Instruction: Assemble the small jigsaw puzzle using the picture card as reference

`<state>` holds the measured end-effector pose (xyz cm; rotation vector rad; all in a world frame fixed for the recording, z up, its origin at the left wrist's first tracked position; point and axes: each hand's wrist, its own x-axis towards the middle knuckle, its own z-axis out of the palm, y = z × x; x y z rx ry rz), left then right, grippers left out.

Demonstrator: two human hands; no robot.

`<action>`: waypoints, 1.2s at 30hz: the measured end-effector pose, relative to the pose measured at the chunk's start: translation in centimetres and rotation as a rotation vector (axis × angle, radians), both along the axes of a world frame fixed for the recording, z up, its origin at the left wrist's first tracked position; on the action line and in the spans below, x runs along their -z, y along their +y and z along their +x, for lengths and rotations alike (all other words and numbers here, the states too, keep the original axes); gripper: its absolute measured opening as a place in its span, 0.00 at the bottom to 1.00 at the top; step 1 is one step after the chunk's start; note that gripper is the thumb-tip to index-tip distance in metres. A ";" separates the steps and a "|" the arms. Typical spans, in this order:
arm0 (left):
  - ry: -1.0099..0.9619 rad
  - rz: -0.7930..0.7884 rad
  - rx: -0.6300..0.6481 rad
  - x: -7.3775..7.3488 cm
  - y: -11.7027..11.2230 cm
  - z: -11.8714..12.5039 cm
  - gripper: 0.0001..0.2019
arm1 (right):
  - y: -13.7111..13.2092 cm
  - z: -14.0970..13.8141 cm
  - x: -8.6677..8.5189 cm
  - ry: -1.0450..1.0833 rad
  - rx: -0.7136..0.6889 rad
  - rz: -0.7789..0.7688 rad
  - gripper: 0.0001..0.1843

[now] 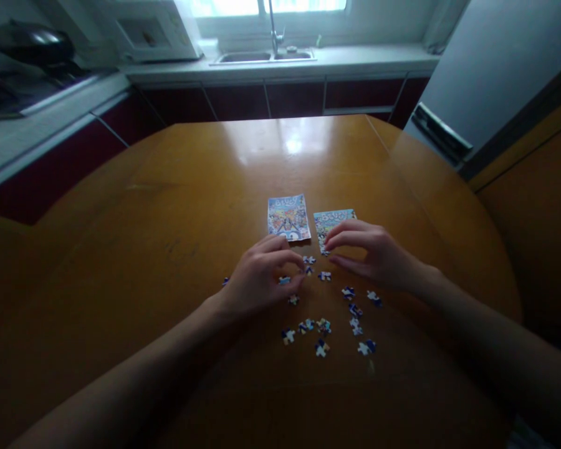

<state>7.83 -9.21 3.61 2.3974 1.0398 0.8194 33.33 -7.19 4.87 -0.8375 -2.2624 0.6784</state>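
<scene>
My left hand (264, 274) is curled, its thumb and forefinger closed on a small jigsaw piece (309, 270) at their tips. Just beyond that hand lies a colourful printed picture sheet (288, 218). To the sheet's right is a similar picture (334, 217), partly covered by my right hand (367, 249). The thumb and forefinger of that hand are apart, next to a small piece (325, 252) at the picture's lower left edge. Loose jigsaw pieces lie below both hands, including a white and blue piece (367, 347) and a white and dark one (321, 348).
The wooden table (206, 174) has a rounded edge. Past it stand a counter with a sink (262, 57), a microwave (149, 31) and, at left, a dark pan (32, 43) on a stove. A grey fridge (500, 75) is at the right.
</scene>
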 end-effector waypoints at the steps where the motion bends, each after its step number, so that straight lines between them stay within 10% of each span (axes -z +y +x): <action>1: -0.034 0.035 -0.073 0.4 0.2 0.0 0.01 | -0.2 -0.2 0.2 -0.015 -0.065 0.012 0.05; 12: -0.071 0.117 -0.076 2.2 -0.1 0.2 0.04 | -0.5 -2.3 3.2 0.036 -0.148 0.232 0.03; 36: -0.174 0.152 -0.090 1.9 -0.5 -0.5 0.09 | 2.8 1.9 2.2 -0.227 -0.031 0.002 0.09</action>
